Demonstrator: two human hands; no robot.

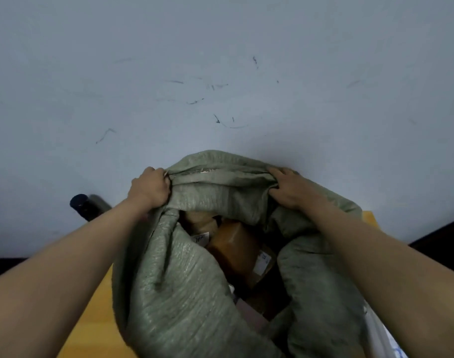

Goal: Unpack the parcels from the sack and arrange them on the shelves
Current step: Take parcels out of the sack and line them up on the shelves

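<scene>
The green sack (pixel 184 280) stands open on the yellow counter (pixel 91 319), near its edges on both sides; brown parcels (pixel 233 251) lie inside; farther, the left hand (pixel 149 188) and right hand (pixel 289 187) each hold a closed grip on the far rim — beyond, a bare scuffed wall (pixel 220 73).

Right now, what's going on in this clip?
A person is opening a green woven sack that sits on a yellow surface. The left hand and the right hand each grip the far edge of its mouth, holding it wide. Brown taped parcels with white labels lie inside; none is out yet. A dark cylindrical object lies on the floor to the left.
</scene>
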